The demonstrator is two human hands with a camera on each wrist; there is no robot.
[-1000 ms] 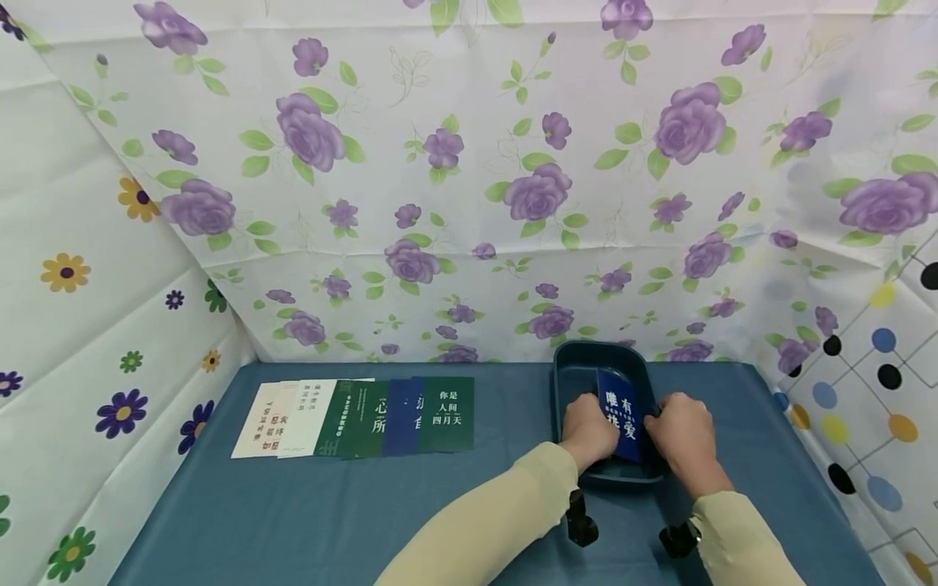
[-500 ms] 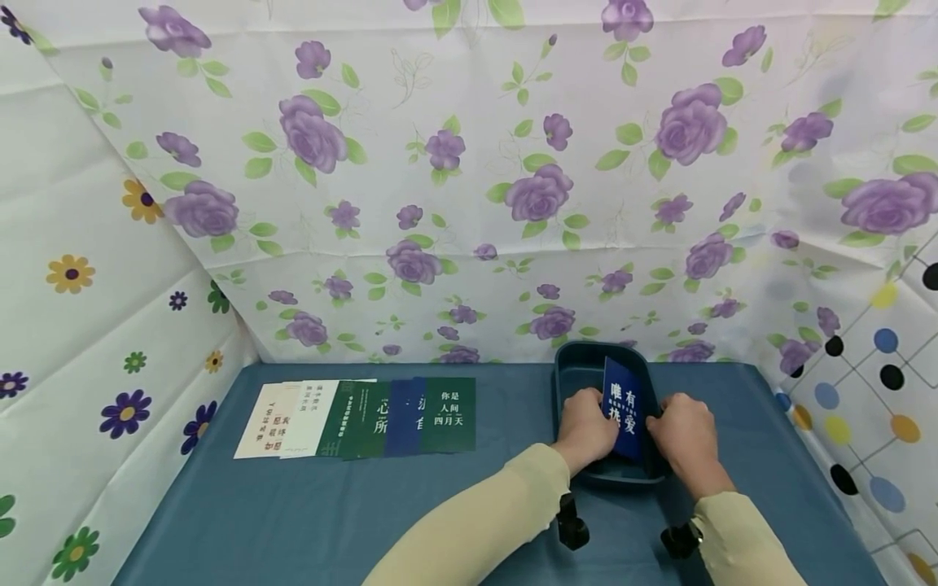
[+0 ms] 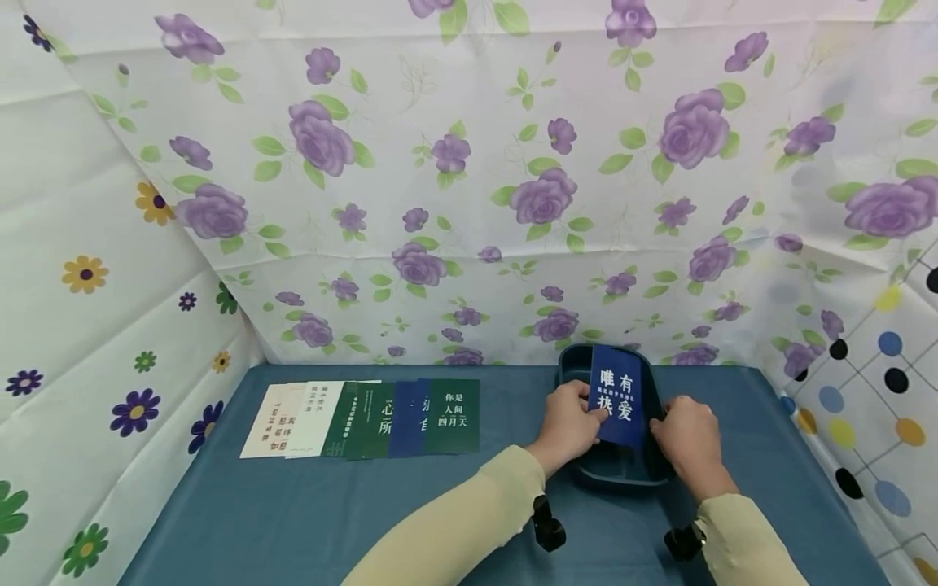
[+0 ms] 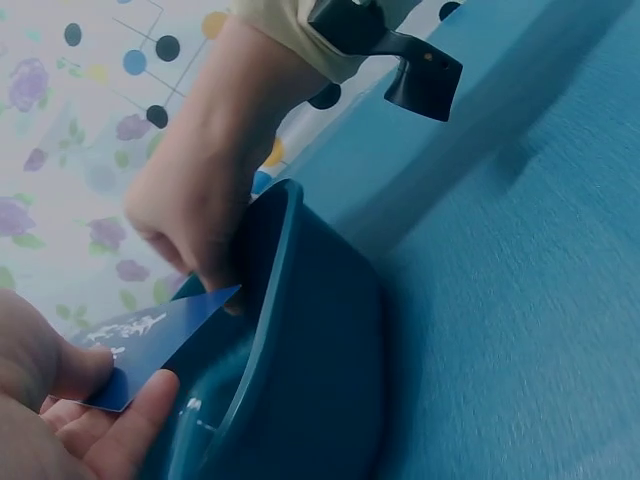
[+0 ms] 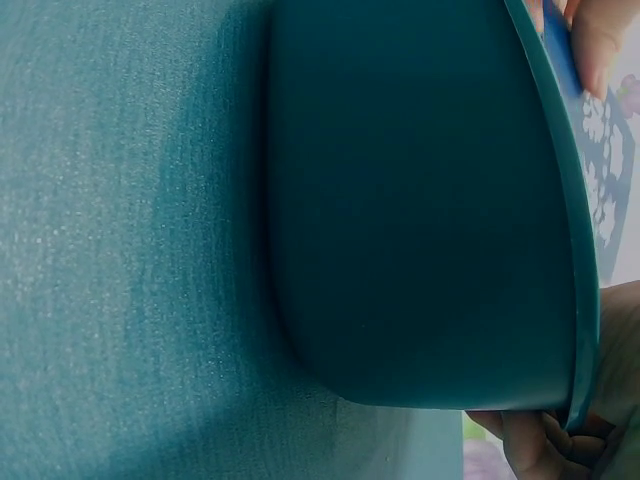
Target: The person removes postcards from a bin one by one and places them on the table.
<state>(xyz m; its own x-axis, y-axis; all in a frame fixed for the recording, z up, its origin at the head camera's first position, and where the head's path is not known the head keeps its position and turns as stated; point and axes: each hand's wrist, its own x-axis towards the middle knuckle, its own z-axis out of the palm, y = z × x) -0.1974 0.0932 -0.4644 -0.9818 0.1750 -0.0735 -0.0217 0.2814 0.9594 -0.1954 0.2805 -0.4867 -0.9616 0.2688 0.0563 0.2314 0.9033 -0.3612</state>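
Observation:
My left hand (image 3: 567,423) pinches a blue card (image 3: 615,399) with large white characters between thumb and fingers. Raised over the teal plastic bin (image 3: 623,480), the card faces up toward the head camera. In the left wrist view the thumb of my left hand (image 4: 60,400) lies on top of the card (image 4: 160,335), with fingers beneath. My right hand (image 3: 687,439) grips the bin's right rim; its curled fingers (image 5: 530,440) show at the rim in the right wrist view. Part of the bin's inside is hidden behind the card.
Left of the bin, several overlapping cards lie in a row on the blue table cover (image 3: 366,521): a cream card (image 3: 267,423), a white card (image 3: 315,423), green cards (image 3: 450,439) and a blue card (image 3: 405,419). A floral curtain (image 3: 440,203) stands behind.
My left hand has lifted the blue card up and left, from inside the bin to above it. The right hand stays at the rim. The head view has shifted slightly.

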